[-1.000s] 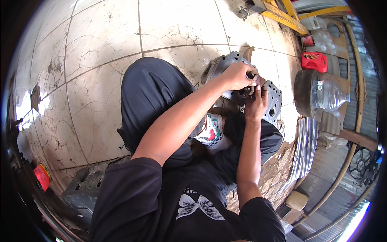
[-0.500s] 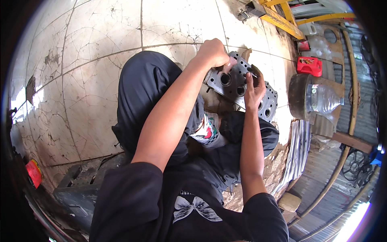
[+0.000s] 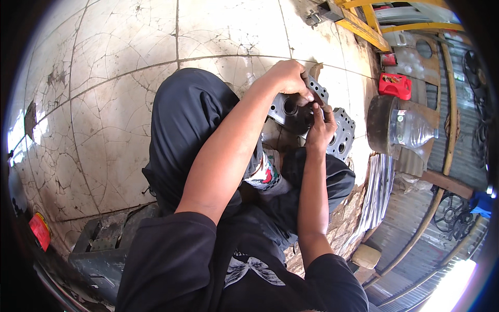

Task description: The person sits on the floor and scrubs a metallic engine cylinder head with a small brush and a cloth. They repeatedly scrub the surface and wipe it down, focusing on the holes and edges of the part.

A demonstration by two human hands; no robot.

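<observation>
Head view: grey metal engine casting (image 3: 291, 112) propped on the person's knees above the cracked tile floor (image 3: 104, 104), long axis running lower right. Left hand (image 3: 287, 78) grips its upper edge; right hand (image 3: 319, 130), fingers curled, presses its middle face, equally near.

A grey metal engine block (image 3: 312, 117) with round bores rests tilted over the person's lap, above the cracked tiles.

Cracked, stained white tile floor (image 3: 104, 119) with dark grout lines. On it lie a red container (image 3: 395, 86) at upper right, a small red object (image 3: 39, 231) at lower left, and a yellow metal frame (image 3: 358, 26) at the top.
</observation>
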